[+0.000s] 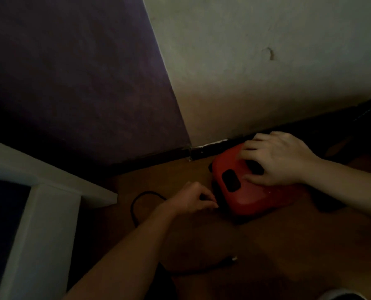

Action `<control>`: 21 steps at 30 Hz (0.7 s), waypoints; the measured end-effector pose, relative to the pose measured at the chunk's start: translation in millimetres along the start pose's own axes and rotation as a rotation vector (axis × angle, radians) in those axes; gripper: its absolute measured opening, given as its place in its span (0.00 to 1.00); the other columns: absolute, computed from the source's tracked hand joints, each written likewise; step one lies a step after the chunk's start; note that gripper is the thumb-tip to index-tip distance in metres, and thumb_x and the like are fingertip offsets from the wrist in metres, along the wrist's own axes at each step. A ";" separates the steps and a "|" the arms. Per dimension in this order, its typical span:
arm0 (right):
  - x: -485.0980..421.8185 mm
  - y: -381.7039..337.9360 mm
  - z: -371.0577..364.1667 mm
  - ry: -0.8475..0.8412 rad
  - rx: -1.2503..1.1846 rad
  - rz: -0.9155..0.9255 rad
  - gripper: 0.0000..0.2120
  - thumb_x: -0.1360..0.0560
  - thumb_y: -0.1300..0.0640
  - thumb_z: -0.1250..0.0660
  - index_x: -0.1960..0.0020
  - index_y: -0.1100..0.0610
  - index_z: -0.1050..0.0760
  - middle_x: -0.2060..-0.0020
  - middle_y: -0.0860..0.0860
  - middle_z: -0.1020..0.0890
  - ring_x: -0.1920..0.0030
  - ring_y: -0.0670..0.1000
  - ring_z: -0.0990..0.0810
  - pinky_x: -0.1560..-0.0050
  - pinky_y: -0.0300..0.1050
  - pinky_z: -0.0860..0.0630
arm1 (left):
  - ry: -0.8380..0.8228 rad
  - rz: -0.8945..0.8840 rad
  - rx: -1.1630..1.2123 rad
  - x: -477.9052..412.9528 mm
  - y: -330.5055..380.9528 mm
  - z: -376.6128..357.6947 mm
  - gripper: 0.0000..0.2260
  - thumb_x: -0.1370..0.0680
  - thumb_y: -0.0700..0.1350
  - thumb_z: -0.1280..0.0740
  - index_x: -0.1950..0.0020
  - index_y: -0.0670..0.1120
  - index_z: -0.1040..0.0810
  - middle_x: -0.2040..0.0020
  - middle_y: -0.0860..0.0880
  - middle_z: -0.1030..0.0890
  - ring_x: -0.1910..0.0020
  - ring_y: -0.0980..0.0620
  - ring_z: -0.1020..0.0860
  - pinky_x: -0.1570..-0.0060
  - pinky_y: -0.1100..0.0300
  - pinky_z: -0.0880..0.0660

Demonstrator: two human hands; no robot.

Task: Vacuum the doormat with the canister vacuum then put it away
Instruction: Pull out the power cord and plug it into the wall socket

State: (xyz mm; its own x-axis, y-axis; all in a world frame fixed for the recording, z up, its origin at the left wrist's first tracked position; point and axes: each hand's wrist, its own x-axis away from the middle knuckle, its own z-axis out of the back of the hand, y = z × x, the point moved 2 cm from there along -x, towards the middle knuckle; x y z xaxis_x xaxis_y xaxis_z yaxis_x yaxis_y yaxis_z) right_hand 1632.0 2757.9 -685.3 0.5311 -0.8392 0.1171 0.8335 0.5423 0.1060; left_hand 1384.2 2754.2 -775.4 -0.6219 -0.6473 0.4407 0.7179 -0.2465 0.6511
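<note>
Red canister vacuum [255,195] sits on the floor [288,245] in the corner. The right grip [275,159] is spread on top, steadying it. The left grip [193,198] has its fingers bunched at the vacuum's end, too dark to tell on what. Probably smart to feed the cord [137,202] in slowly, plug [234,258] last. Count: one vacuum, one cord, one plug, two grips

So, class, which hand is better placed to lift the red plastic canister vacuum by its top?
Right, probably: the right hand rests on top of the red plastic canister vacuum, fingers spread by its dark handle; the left hand sits low at its end, beside the black cord.
</note>
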 end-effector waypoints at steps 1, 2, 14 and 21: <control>0.0 -0.3 0.7 0.002 0.000 -0.001 0.34 0.28 0.27 0.50 0.31 0.42 0.26 0.37 0.42 0.21 0.40 0.50 0.23 0.50 0.48 0.27 | -0.015 0.029 0.014 1.3 -1.7 -4.3 0.07 0.24 0.49 0.27 0.50 0.47 0.14 0.51 0.52 0.14 0.52 0.59 0.19 0.49 0.66 0.26; 0.0 -0.7 1.5 -0.001 -0.003 -0.002 0.34 0.28 0.26 0.49 0.30 0.41 0.27 0.37 0.41 0.22 0.39 0.50 0.23 0.49 0.48 0.27 | -0.036 0.063 0.040 1.9 -4.1 -10.0 0.08 0.25 0.48 0.26 0.50 0.46 0.14 0.51 0.50 0.14 0.53 0.57 0.18 0.49 0.62 0.25; -0.8 -1.4 3.3 -0.024 -0.008 -0.009 0.34 0.28 0.27 0.50 0.29 0.41 0.28 0.36 0.42 0.23 0.39 0.49 0.24 0.48 0.47 0.27 | 0.289 0.563 0.515 1.1 -37.9 -58.4 0.06 0.22 0.37 0.30 0.48 0.36 0.20 0.66 0.49 0.20 0.73 0.64 0.24 0.71 0.72 0.31; -0.9 -2.8 4.7 -0.017 -0.017 -0.011 0.40 0.31 0.27 0.59 0.28 0.42 0.30 0.34 0.43 0.23 0.37 0.50 0.25 0.46 0.48 0.27 | 0.310 0.321 0.849 -4.6 -23.7 -47.1 0.45 0.28 0.29 0.27 0.27 0.65 0.47 0.42 0.42 0.20 0.56 0.51 0.17 0.55 0.54 0.20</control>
State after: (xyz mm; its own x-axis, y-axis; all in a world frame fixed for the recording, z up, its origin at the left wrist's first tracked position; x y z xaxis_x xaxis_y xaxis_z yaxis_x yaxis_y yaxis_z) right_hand 1628.5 2757.2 -681.1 0.5191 -0.8443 0.1329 0.8420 0.5319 0.0903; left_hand 1384.8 2729.0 -822.0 -0.2371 -0.7850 0.5723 0.2974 0.5022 0.8120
